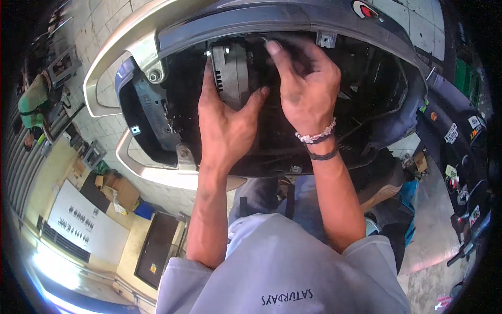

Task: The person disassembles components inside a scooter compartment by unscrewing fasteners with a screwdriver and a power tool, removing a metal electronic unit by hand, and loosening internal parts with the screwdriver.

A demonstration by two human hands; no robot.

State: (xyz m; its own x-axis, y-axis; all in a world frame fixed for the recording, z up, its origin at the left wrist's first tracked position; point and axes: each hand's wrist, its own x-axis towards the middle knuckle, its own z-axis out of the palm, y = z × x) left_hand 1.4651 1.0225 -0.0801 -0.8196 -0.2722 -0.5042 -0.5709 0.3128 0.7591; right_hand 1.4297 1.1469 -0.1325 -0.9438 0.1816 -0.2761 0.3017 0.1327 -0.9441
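My left hand point(225, 120) grips a grey ribbed metal box point(232, 78) inside the dark cavity of a grey body panel point(235, 21), with the thumb along its right side and fingers at its left. A small bolt head point(226, 49) shows near the box's top. My right hand point(306, 89) is just right of the box, fingers closed, thumb tip near a small thin piece I cannot make out; its fingertips are shadowed and blurred. Silver curved rails point(123, 36) with bolted brackets flank the panel's left side.
A person in green point(36, 104) is at the far left among metal racks. Dark stickered panels point(449, 157) stand at the right. Cardboard boxes point(117, 191), a white board point(78, 220) and a door point(157, 246) are at lower left. Tiled floor point(115, 21) shows behind.
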